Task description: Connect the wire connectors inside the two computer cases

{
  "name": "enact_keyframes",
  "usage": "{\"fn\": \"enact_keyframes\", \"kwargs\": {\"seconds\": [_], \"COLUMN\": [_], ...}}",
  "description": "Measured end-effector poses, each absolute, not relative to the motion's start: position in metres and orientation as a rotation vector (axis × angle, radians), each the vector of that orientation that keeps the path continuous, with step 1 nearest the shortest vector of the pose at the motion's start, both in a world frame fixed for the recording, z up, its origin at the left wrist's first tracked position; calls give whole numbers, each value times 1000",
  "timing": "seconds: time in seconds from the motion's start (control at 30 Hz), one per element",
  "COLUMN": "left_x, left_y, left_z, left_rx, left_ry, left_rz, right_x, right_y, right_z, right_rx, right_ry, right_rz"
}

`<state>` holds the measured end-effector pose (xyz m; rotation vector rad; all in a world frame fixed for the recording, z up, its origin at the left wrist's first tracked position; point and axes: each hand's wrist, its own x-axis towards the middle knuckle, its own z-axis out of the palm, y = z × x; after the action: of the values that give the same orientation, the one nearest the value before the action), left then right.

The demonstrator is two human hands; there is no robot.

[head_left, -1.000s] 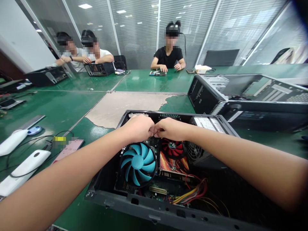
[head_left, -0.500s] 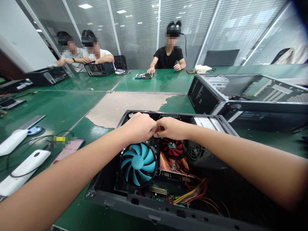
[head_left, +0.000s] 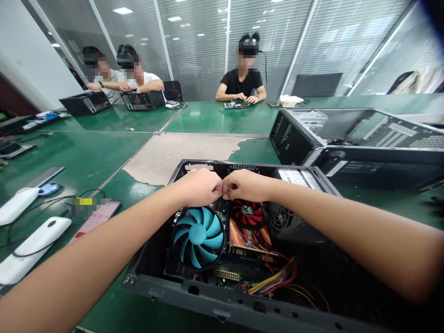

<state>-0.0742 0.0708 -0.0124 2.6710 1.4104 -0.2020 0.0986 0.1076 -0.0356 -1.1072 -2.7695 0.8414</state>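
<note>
The far side of the room is closed off by a glass partition [head_left: 194, 27], backed by horizontal blinds [head_left: 204, 69] and divided by pale metal posts [head_left: 228, 51]. Bright lights [head_left: 123, 10] are seen in its upper panes. A plain pale wall [head_left: 26, 46] is shown at the left. The wide green table [head_left: 79, 148] is crossed by seams, its surface broken by a ragged-edged beige patch [head_left: 183, 150]. A dark chair back [head_left: 317, 85] is placed behind the table's far edge.
</note>
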Motion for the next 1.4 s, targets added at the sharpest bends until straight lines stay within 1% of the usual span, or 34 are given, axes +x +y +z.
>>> {"fn": "enact_keyframes", "kwargs": {"seconds": [0.53,0.97,1.2,1.4], "left_x": [-71,-71,-74,-76], "left_y": [68,68,71,70], "left_z": [-5,-6,-11,-11], "left_rx": [2818,2813,2699,2593], "left_ry": [1367,1399,1402,1403], "left_rz": [-272,-286,-211,-275], "right_x": [103,104,103,101], "right_y": [110,117,116,110], "right_z": [-35,-40,-40,-32], "right_rx": [-982,-878,-910,-1086], "right_ry": [-2768,-2771,-2763,-2785], "right_rz": [1005,1041,979,873]}}
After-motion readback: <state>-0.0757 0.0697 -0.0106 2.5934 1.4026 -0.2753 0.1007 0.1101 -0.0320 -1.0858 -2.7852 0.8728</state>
